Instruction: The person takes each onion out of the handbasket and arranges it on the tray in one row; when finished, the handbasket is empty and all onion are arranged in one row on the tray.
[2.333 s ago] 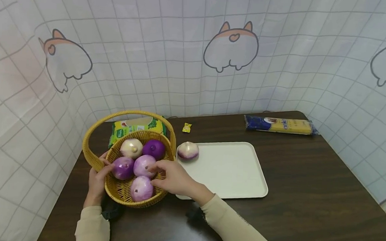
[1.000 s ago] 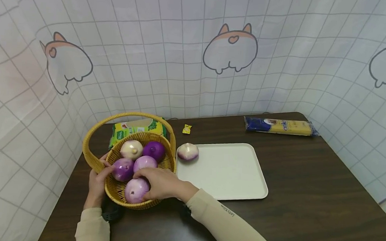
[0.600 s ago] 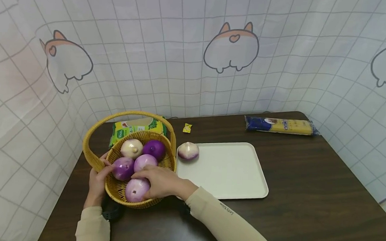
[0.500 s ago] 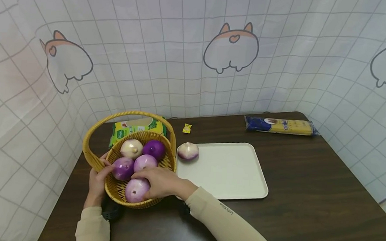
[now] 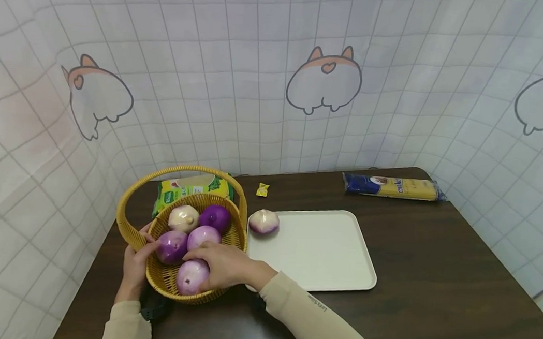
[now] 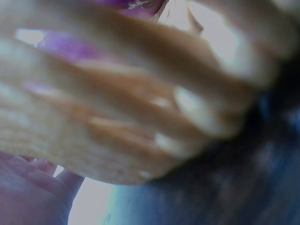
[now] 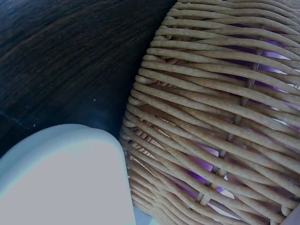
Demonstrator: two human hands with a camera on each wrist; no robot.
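In the head view my left hand (image 5: pixel 133 270) holds the left side of a yellow wicker basket (image 5: pixel 236 235) by the foot of its arched handle, thumb over the rim. Inside lie several onions, among them a white one (image 5: pixel 183 218), a dark purple one (image 5: pixel 215 218) and a purple one (image 5: pixel 172 247) by my left fingertips. My right hand (image 5: pixel 228 265) reaches over the right rim and grips the nearest pale purple onion (image 5: pixel 192 277), its fingers over the top and its thumb low on the right. Another pale purple onion (image 5: pixel 204 236) sits just behind those fingers.
Right beside the basket lies a white tray (image 5: pixel 318 250), with a white-and-purple onion (image 5: pixel 264 223) at its back left corner. Behind are a green-yellow packet (image 5: pixel 167 194), a small yellow wrapped piece (image 5: pixel 263 189) and a blue-yellow packet (image 5: pixel 394 188). A curtain hangs beyond the table.
My right hand has come down and left from above the onions and taken hold of the nearest one, which shifted slightly left. The head view has tilted up a little. The left hand stays put.
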